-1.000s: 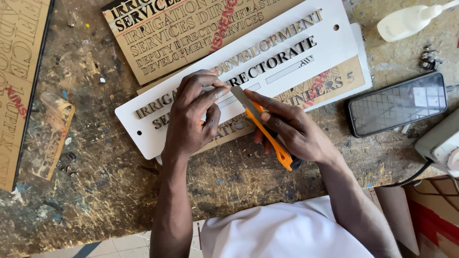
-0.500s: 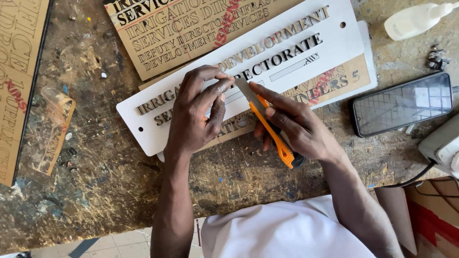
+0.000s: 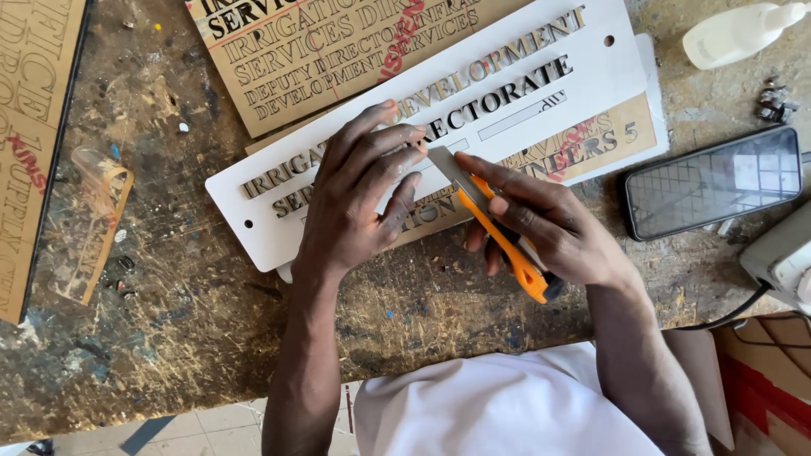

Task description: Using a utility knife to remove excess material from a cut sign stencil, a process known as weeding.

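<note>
A long white sign plate [image 3: 541, 63] with cut-out lettering lies slanted across the worn workbench. My left hand [image 3: 359, 194] presses flat on its middle, fingers spread over the letters. My right hand [image 3: 549, 228] grips an orange utility knife [image 3: 498, 236]. The knife's metal blade points up and left, its tip meeting the plate beside my left fingertips. Under the white plate lies a tan lettered board [image 3: 583, 148] with red markings.
Another tan lettered board [image 3: 321, 51] lies at the top, and a third runs along the left edge [image 3: 29, 135]. A dark phone [image 3: 714, 181] rests at the right, a white squeeze bottle [image 3: 735, 32] at top right, and a small clear offcut [image 3: 97, 219] at left. The bench's front edge drops to tiled floor.
The view has shifted slightly. Both hands stay on the plate, with the knife tip held at nearly the same spot by my left fingers.
</note>
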